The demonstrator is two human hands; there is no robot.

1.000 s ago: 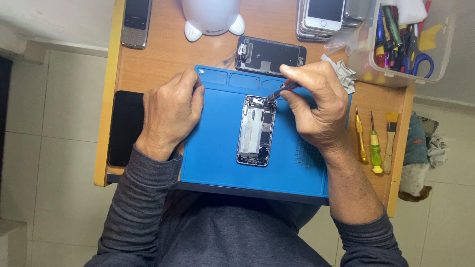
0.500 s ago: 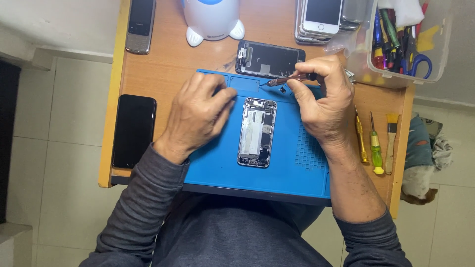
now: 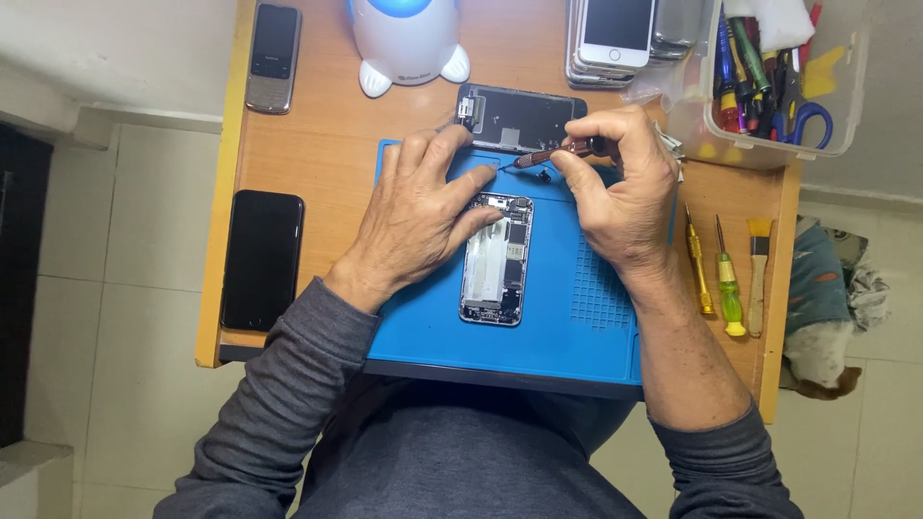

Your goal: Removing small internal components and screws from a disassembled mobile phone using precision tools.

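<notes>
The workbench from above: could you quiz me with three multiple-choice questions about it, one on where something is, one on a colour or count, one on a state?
1. Where does the opened phone lie?
A. on the blue mat
B. in the clear tool box
C. on the floor

2. How many loose tools lie in a row on the table to the right of the mat?
A. one
B. three
C. six

3. What is the right hand doing?
A. resting flat and empty
B. holding scissors
C. pinching a thin dark tool

Answers:
1 A, the phone sits mid-mat with its insides showing.
2 B, two screwdrivers and a small brush lie side by side.
3 C, its fingers close round the tool, whose tip points toward the left hand, which rests at the phone's top edge.
</notes>
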